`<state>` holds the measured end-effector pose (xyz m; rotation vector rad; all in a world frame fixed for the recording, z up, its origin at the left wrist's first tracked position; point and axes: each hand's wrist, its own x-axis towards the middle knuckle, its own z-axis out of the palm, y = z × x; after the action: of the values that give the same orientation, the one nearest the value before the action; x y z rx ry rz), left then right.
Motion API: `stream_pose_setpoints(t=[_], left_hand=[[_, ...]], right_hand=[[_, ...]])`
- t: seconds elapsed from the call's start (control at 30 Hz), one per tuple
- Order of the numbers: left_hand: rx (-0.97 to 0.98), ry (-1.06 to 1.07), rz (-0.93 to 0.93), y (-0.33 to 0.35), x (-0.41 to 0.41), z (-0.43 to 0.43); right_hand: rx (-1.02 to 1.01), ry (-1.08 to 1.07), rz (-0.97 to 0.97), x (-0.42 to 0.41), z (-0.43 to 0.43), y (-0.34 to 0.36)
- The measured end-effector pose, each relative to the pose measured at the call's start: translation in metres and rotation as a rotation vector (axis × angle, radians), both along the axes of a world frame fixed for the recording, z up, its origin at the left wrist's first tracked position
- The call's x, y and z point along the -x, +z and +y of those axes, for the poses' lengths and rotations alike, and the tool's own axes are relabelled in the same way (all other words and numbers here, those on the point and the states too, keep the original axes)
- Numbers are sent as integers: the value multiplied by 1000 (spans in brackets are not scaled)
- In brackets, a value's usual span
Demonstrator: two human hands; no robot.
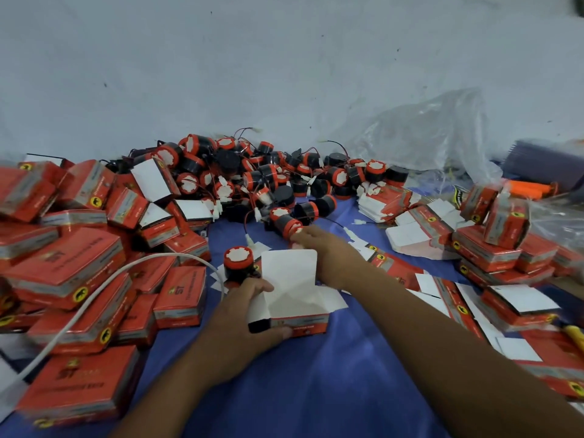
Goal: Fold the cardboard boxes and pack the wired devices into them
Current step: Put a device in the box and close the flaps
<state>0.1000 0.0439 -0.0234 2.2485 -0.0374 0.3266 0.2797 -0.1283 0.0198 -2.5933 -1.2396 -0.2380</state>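
Packing step: my left hand (243, 314) grips open red-and-white cardboard box (294, 298); right hand (316, 248), grasp unclear, touches black red-capped wired device (284, 223); insert next.

The light is soft, cool and rather dim, seemingly from above; the pale wall (284, 58) at 12 o'clock shows no hot spots. Shadows are weak: only a faint dark smudge lies on the blue sheet (316, 374) under my left hand (240, 314) and the open box (297, 298) it grips. The plastic bag (426, 131) at 2 o'clock gives a milky sheen. My right hand (319, 248) is smeared at the fingertips. The red boxes (63, 263) at 9 and 3 o'clock blur and bend outward; my forearms stretch toward 6 o'clock.
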Motion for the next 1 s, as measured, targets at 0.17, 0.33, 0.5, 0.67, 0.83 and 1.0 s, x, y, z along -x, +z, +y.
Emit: stream_pose_setpoints(t=[0.17, 0.33, 0.5, 0.67, 0.83, 1.0], left_hand=[[-13, -3, -14, -1, 1, -1], [6, -11, 7, -1, 0, 0], [34, -33, 13, 5, 3, -1], [47, -67, 7, 6, 3, -1], [29, -65, -33, 5, 4, -3], [105, -44, -31, 6, 2, -2]], right_hand=[[-771, -405, 294, 21, -37, 14], [-1188, -124, 452, 72, -56, 32], [-650, 250, 367, 103, -54, 30], [-247, 251, 180, 101, -56, 22], [-208, 222, 90, 109, -41, 4], [-294, 142, 162, 108, -33, 3]])
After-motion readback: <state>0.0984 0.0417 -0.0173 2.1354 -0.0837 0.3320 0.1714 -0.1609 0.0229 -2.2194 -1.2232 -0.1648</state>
